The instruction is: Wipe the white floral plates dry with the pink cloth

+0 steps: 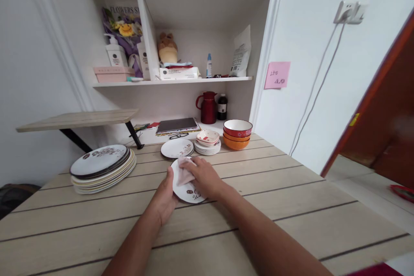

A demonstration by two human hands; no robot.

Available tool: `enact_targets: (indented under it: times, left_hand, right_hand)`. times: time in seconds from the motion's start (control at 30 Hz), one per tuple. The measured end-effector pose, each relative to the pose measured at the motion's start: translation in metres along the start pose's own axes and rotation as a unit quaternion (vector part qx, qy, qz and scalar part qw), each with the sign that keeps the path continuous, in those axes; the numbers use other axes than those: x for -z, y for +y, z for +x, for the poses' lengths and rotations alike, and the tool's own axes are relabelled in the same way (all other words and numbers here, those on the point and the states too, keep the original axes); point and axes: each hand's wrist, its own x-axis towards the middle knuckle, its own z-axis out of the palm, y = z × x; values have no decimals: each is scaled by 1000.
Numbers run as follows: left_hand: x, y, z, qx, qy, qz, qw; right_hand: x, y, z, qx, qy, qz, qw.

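Short of the worktop's (291, 200) far edge, the left hand (164, 199) pinches a floral plate's (185, 194) left rim; the right hand (207, 177) bunches tissue (184, 176) on top.

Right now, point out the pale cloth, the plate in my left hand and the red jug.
Pale cloth (185, 174), head view, on its middle.
Plate (183, 191), head view, on its bare face below the cloth.
Red jug (208, 110), head view, on its body.

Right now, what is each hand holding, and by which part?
The left hand holds a plate by its left edge; the right hand holds a pale cloth under its fingers.
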Motion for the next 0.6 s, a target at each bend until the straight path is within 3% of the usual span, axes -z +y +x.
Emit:
enact_targets:
  times: [0.2,0.27,0.37,0.47,0.6]
  left_hand:
    - [2,1,1,6,13,19,1000]
    - [3,1,0,9,13,22,1000]
    - [4,1,-1,17,9,16,1000]
    - [6,1,-1,24,-2,1,1000]
    - [6,0,-1,22,-29,-14,999]
  right_hand:
    - [23,13,-12,-92,-65,-57,992]
    - [29,7,-21,-89,-98,-63,989]
    - [28,-6,-31,-28,-130,-55,990]
    - [17,-19,-30,32,-102,-18,994]
    - [0,-26,-12,22,-2,-16,1000]
